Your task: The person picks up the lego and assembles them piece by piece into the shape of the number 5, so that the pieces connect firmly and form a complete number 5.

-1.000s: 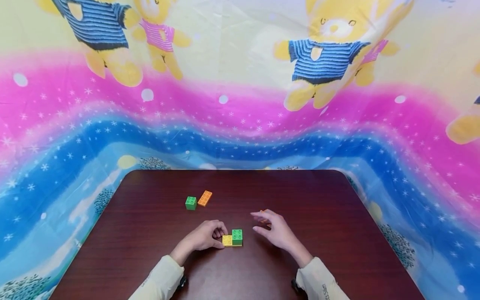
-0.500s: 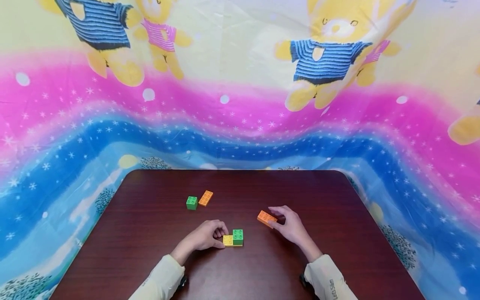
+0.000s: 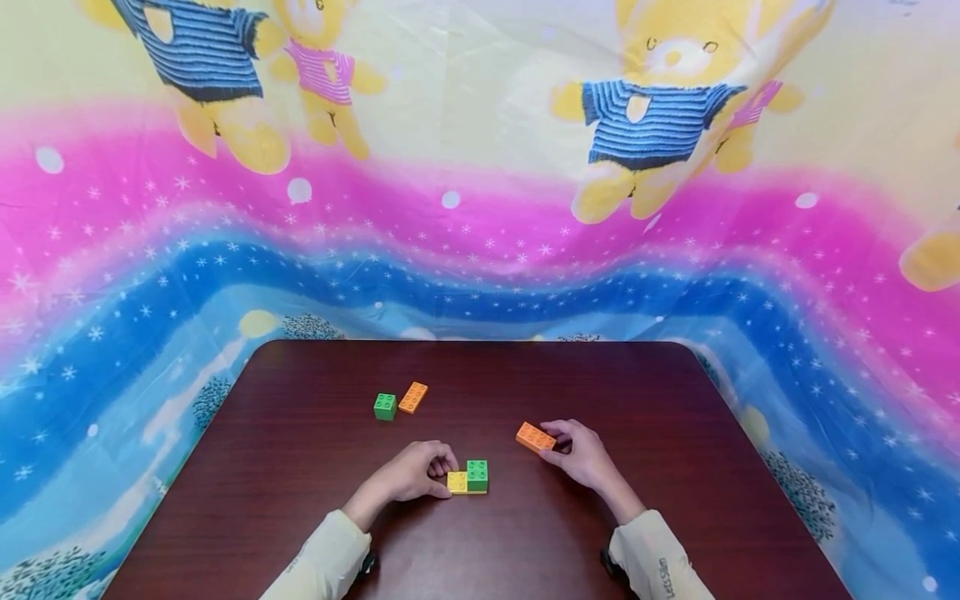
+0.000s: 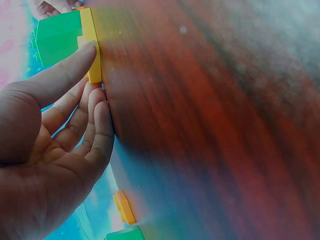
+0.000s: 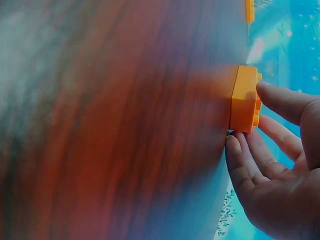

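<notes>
On the brown table a flat yellow building brick (image 3: pixel 457 481) lies with a taller green brick (image 3: pixel 477 475) on its right half. My left hand (image 3: pixel 411 472) pinches the yellow brick's left end; in the left wrist view the thumb (image 4: pixel 75 70) lies along its near side and the fingers sit behind. To the right, an orange brick with studs (image 3: pixel 536 437) lies at a slant. Its right end is between the thumb and fingers of my right hand (image 3: pixel 583 454). The right wrist view has the thumb at the studs of the orange brick (image 5: pixel 244 100) and fingertips at its end.
Farther back on the left stand a green brick (image 3: pixel 385 407) and a flat orange brick (image 3: pixel 413 397), close together. The dark wooden table (image 3: pixel 480 550) has rounded far corners. Behind it hangs a cloth (image 3: pixel 480 208) printed with bears.
My right hand has drawn back to the right from above the orange brick, uncovering it, and its thumb and fingers now meet the right end. The left hand keeps its hold.
</notes>
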`<state>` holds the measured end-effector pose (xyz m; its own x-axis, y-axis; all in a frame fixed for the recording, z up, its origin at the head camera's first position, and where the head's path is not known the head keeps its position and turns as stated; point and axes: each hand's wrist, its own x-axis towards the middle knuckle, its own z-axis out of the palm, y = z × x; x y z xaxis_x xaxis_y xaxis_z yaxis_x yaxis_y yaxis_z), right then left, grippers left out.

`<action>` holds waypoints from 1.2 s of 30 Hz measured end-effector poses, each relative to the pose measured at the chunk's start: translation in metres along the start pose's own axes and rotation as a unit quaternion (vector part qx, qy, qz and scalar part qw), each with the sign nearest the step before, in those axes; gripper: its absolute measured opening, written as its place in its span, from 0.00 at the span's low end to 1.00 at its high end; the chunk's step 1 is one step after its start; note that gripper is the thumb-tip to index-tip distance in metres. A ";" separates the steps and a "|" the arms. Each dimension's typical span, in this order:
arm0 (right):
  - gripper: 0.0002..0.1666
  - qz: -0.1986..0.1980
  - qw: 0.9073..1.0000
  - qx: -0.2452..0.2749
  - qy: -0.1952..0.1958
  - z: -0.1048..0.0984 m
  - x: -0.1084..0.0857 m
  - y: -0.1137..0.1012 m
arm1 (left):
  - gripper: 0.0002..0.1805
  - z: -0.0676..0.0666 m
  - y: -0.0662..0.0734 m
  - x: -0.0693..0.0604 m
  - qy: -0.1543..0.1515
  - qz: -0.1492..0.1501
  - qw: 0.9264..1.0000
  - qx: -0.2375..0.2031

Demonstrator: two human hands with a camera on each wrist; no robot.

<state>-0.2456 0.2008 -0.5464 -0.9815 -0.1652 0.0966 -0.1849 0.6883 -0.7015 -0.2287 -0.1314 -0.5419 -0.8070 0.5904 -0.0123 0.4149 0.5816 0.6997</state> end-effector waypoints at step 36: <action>0.21 0.013 0.999 0.029 -0.021 -0.001 -0.002 -0.028 | 0.16 -0.001 0.000 0.000 0.001 0.003 1.000 0.003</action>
<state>-0.2389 0.1820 -0.5260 -0.9829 -0.1777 0.0490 -0.1549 0.6514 -0.7427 -0.2287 -0.1319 -0.5415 -0.8051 0.5932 -0.0069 0.4221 0.5809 0.6959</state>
